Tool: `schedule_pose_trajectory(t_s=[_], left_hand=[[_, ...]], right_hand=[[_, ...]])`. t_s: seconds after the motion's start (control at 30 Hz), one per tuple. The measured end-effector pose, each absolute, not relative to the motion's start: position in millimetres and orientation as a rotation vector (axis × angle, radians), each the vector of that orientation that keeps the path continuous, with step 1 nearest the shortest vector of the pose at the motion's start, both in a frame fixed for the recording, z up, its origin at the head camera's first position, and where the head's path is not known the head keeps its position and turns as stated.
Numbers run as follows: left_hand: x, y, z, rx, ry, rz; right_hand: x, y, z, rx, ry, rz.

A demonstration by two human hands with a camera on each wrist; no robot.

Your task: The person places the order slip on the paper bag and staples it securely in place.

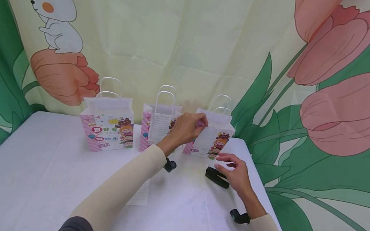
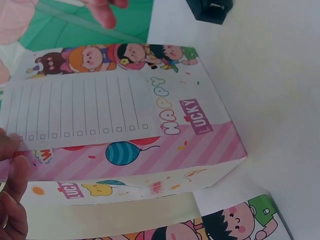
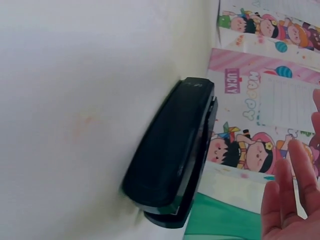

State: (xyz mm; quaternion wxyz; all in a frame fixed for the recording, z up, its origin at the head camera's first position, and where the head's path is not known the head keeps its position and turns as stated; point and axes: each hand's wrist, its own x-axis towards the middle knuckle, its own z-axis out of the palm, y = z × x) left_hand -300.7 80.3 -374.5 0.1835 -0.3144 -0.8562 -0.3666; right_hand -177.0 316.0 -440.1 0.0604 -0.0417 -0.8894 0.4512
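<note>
Three bags (image 1: 107,125), one stapler (image 3: 167,145); left hand (image 1: 187,128) pinches sheet (image 2: 77,110)

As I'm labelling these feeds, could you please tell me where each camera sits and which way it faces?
Head: worn on the head, facing forward and down at three paper bags; left hand and right hand show.
Left wrist: worn there, facing the rightmost bag and its lined sheet; left-hand fingers show at left, more at the top.
Right wrist: worn there, facing the stapler and bags; right-hand fingers show at right.
Shared: head and right wrist both show the stapler.
</note>
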Motion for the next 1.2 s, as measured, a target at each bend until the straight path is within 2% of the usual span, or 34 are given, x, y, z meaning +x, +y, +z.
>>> schedule_pose_trajectory(t_s=[1.2], left_hand=[[-300.1, 80.6, -375.6, -0.892, -2.395, -1.022]], right_hand=[[-175.3, 320.8, -472.2, -0.019, -2.949, 1.309]])
